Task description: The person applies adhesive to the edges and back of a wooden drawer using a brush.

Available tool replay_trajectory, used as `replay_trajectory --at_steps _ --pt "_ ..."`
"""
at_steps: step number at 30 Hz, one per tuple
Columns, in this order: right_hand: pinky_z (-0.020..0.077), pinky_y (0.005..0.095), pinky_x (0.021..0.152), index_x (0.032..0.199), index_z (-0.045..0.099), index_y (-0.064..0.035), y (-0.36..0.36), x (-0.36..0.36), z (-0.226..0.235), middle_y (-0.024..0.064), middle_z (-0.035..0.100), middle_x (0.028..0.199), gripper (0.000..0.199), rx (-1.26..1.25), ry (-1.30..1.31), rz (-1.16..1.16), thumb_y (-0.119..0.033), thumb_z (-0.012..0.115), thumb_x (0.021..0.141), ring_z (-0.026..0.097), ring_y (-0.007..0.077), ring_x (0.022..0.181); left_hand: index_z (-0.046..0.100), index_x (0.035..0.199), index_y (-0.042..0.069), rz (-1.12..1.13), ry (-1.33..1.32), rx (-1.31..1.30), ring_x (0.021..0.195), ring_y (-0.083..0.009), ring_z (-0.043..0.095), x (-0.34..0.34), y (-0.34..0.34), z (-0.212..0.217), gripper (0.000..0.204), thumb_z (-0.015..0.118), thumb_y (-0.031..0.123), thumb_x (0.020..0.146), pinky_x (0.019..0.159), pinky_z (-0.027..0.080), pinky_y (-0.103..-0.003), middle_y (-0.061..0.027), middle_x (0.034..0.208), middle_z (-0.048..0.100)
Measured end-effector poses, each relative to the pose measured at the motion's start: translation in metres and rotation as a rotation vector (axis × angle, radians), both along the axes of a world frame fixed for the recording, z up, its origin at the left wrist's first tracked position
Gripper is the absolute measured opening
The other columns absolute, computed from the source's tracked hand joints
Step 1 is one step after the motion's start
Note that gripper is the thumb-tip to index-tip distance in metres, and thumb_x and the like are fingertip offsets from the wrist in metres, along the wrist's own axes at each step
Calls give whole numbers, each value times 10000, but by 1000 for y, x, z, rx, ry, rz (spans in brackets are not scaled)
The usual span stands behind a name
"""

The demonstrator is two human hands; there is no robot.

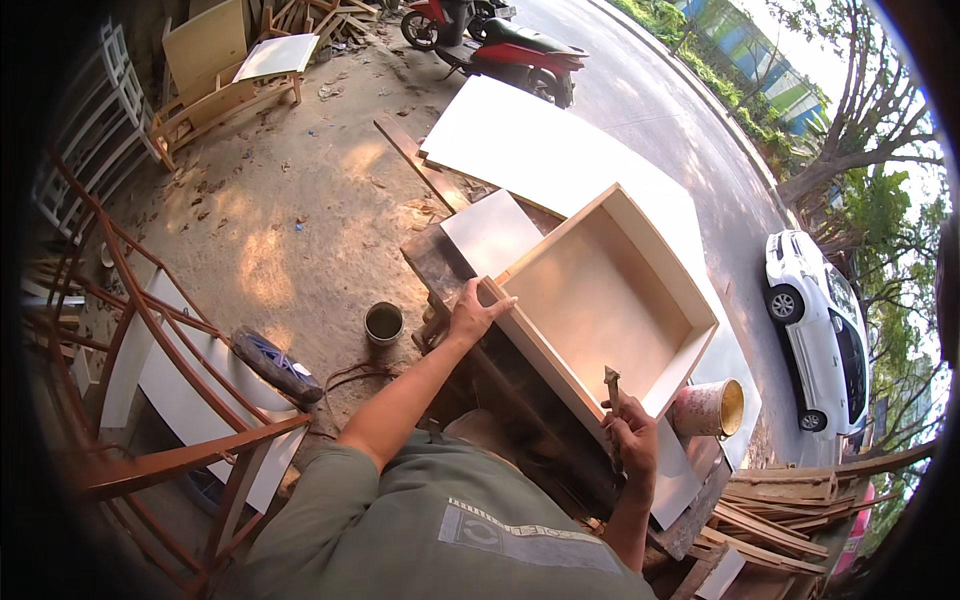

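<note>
the left hand (pixel 478 312) grips the near left corner of a shallow open wooden box (pixel 590 300), thumb over the rim. the right hand (pixel 632 437) is closed around a small tool (pixel 612 382), its upper end raised beside the box's near edge; the kind of tool is hard to tell. the box rests, open side up, on a bench (pixel 440 262), with a stained bucket (pixel 700 408) just right and a dark can (pixel 384 323) on the ground to the left.

Room inside the wooden box (pixel 590 290) is lying open from above, while a bucket (pixel 700 410) is obstructing its near right side.
</note>
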State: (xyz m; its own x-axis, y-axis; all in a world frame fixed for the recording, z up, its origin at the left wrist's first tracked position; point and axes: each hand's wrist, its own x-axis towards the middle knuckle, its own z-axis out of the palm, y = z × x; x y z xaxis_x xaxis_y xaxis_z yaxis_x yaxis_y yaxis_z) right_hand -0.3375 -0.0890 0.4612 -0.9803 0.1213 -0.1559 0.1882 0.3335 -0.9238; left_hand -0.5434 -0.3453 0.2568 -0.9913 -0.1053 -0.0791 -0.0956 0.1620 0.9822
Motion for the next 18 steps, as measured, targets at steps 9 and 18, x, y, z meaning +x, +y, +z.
replay_trajectory --at_steps 9,18 --pt "528 403 852 1314 686 -211 1 -138 6 113 650 1120 500 959 368 593 29 619 881 643 296 988 410 1462 -16 -121 -59 22 1385 -375 466 -2 -7 -2 1031 831 590 743 1143 382 -439 -286 1444 503" --pt "434 401 908 1373 634 -317 -31 -291 -22 84 553 1115 625 1239 629 1188 36 583 860 558 252 1065 395 1489 -6 -217 -116 -25 1413 -371 444 -12 -23 7 1064 831 608 737 1160 372 -434 -287 1468 488"
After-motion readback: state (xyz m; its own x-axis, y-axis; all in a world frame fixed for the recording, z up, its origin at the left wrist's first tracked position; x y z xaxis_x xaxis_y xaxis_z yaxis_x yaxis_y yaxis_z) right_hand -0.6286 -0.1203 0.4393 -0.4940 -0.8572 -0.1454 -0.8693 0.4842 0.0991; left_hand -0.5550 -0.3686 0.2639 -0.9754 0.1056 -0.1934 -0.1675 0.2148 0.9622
